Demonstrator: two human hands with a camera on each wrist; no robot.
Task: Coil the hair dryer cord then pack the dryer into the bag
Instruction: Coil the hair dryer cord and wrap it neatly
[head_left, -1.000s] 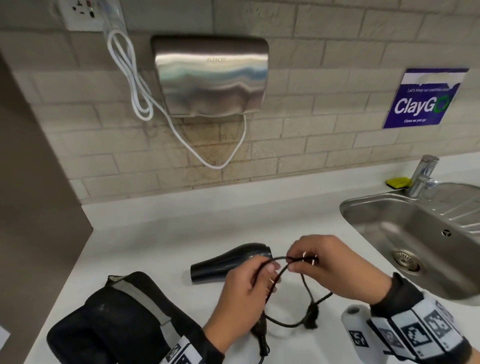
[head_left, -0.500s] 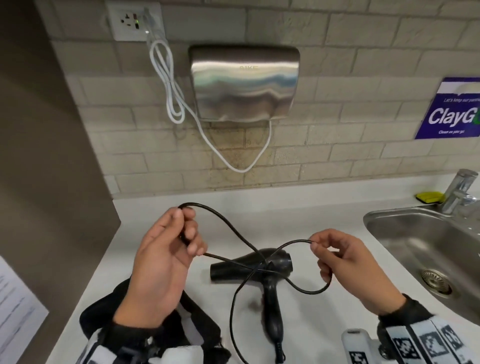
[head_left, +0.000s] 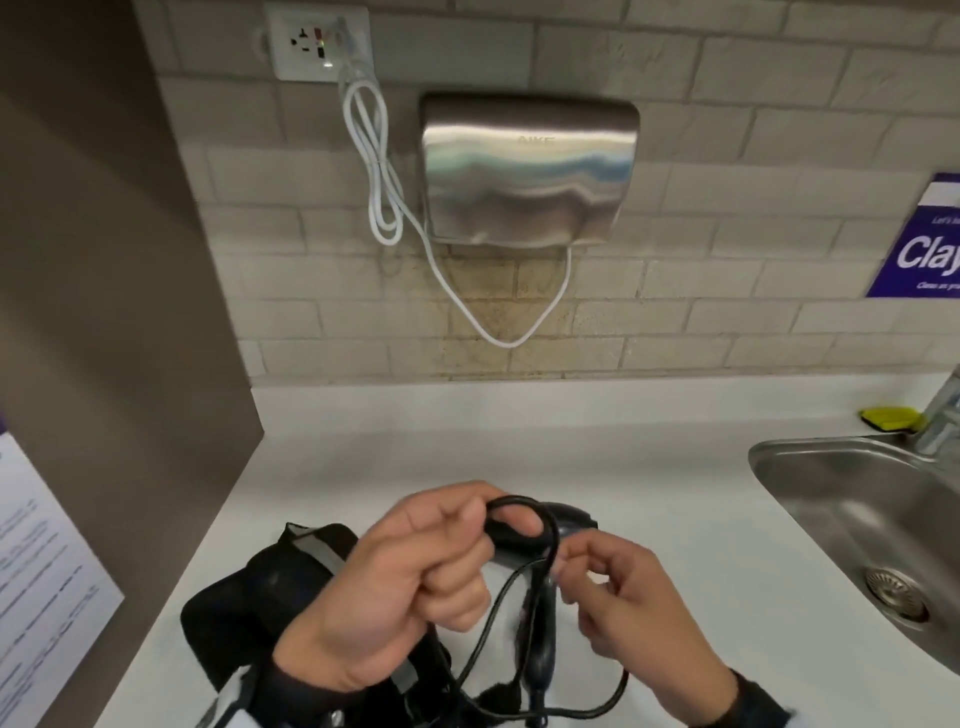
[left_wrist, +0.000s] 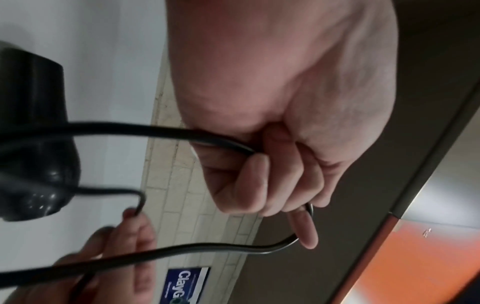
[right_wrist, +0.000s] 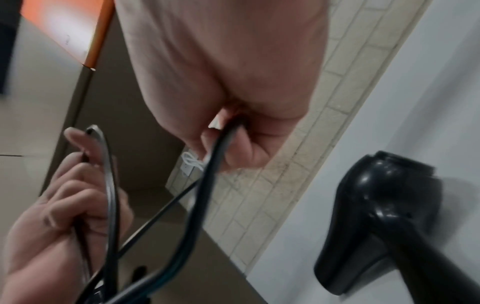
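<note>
The black hair dryer (head_left: 571, 519) lies on the white counter (head_left: 675, 519), its handle (head_left: 540, 649) pointing toward me, mostly hidden behind my hands. Its black cord (head_left: 485, 623) rises in a small loop. My left hand (head_left: 457, 545) grips that loop with curled fingers, as the left wrist view shows at the fist (left_wrist: 272, 174). Just to the right, my right hand (head_left: 576, 566) pinches a strand of the cord (right_wrist: 218, 144) between thumb and finger, above the dryer (right_wrist: 384, 216). More cord trails low by my wrists. The black bag (head_left: 249, 613) lies at the lower left under my left forearm.
A steel sink (head_left: 831, 467) with a tap (head_left: 943, 415) and a yellow sponge (head_left: 888, 418) is at the right. A wall hand dryer (head_left: 530, 166) and its white cable (head_left: 379, 171) hang on the tiled wall. A brown panel (head_left: 104, 260) bounds the left.
My left hand, which was out to the left with the cord stretched, has come back to the right hand, and a loop of cord now sits in its grip.
</note>
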